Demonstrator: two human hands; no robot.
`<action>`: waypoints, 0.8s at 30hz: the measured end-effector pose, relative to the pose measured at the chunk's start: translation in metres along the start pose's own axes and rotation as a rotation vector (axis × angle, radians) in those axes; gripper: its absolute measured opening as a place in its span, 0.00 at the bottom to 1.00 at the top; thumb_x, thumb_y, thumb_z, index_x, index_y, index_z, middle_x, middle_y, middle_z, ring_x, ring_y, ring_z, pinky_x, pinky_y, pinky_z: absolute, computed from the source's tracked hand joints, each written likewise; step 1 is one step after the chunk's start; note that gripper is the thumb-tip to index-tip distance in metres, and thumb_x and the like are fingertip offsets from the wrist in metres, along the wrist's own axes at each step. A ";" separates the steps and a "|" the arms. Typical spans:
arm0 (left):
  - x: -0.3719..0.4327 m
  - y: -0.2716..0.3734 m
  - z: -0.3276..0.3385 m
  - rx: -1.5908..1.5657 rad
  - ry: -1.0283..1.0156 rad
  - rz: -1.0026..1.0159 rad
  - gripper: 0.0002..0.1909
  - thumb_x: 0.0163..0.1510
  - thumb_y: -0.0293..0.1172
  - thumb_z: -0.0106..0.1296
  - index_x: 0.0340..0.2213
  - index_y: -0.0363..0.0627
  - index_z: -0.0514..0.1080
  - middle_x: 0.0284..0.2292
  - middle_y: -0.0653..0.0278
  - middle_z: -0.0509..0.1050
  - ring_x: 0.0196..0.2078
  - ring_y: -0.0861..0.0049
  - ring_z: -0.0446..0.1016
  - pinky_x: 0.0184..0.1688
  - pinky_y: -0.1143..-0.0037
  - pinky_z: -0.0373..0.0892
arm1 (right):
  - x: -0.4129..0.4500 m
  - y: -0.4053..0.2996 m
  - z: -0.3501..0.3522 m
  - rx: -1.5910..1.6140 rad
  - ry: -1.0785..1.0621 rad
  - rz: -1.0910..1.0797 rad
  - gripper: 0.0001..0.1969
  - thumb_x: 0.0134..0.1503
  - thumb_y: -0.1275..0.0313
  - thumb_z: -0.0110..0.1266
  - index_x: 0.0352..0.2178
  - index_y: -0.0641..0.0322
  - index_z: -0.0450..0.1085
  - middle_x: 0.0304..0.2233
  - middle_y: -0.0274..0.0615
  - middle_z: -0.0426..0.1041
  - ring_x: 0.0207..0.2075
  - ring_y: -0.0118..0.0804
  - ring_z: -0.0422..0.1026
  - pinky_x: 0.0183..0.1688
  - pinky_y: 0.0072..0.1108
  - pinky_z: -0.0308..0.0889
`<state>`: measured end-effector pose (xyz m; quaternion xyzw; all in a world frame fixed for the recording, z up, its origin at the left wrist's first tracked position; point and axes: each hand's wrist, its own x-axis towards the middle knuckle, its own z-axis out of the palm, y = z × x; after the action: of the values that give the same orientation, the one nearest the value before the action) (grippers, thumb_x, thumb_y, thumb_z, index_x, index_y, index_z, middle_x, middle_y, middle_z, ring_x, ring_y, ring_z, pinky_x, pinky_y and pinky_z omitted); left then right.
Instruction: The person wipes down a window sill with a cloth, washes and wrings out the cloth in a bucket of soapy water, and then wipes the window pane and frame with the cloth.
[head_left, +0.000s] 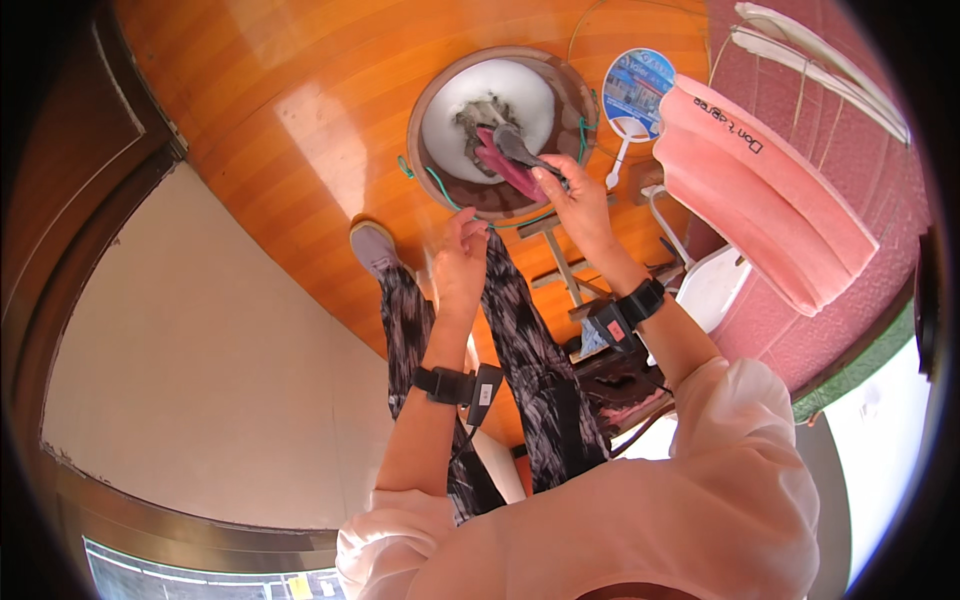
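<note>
A round brown tub (415, 142) with green cord at its rim stands on the wooden floor. Inside it is a white round layer (450, 86), foam or lining, I cannot tell which, with grey-brown matter (471, 112) in its middle. My right hand (574, 195) grips a dark grey item (514, 142) with a rounded end, angled over the tub. Against it lies a maroon, cloth-like piece (510, 172). My left hand (459, 251) is bent near the tub's near rim, beside the green cord (442, 191). Whether its fingers pinch anything is unclear.
Right of the tub lies a blue hand fan (637, 86) with a white handle. A pink towel (757, 195) bearing writing hangs over a dark pink surface (847, 82). Below are a wooden frame (561, 262) and a white plastic piece (712, 289). My shoe (373, 246) is at left.
</note>
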<state>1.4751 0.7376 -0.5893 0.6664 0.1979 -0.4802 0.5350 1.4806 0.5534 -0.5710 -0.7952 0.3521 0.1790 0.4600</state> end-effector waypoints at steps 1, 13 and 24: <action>0.002 0.003 0.000 0.005 0.004 0.001 0.18 0.52 0.22 0.40 0.47 0.39 0.61 0.38 0.62 0.72 0.39 0.76 0.72 0.37 0.81 0.66 | -0.001 -0.003 0.000 -0.026 0.009 0.012 0.11 0.55 0.71 0.47 0.40 0.60 0.66 0.32 0.49 0.72 0.35 0.51 0.71 0.36 0.29 0.65; 0.058 0.026 0.048 -0.535 -0.093 -0.274 0.27 0.56 0.40 0.43 0.54 0.44 0.53 0.51 0.59 0.61 0.48 0.72 0.66 0.42 0.75 0.67 | 0.134 0.127 0.080 0.083 0.040 0.172 0.27 0.50 0.63 0.53 0.49 0.66 0.59 0.42 0.55 0.68 0.43 0.46 0.68 0.42 0.27 0.64; 0.109 0.014 0.051 -1.039 -0.149 -0.519 0.23 0.54 0.46 0.47 0.46 0.44 0.60 0.39 0.60 0.67 0.37 0.70 0.70 0.35 0.69 0.70 | 0.010 0.013 0.041 0.096 -0.106 -0.110 0.15 0.51 0.58 0.53 0.30 0.59 0.65 0.21 0.43 0.70 0.20 0.41 0.71 0.23 0.24 0.65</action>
<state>1.5145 0.6595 -0.6726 0.2110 0.5260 -0.4809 0.6690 1.4797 0.5797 -0.6062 -0.7797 0.2915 0.1780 0.5248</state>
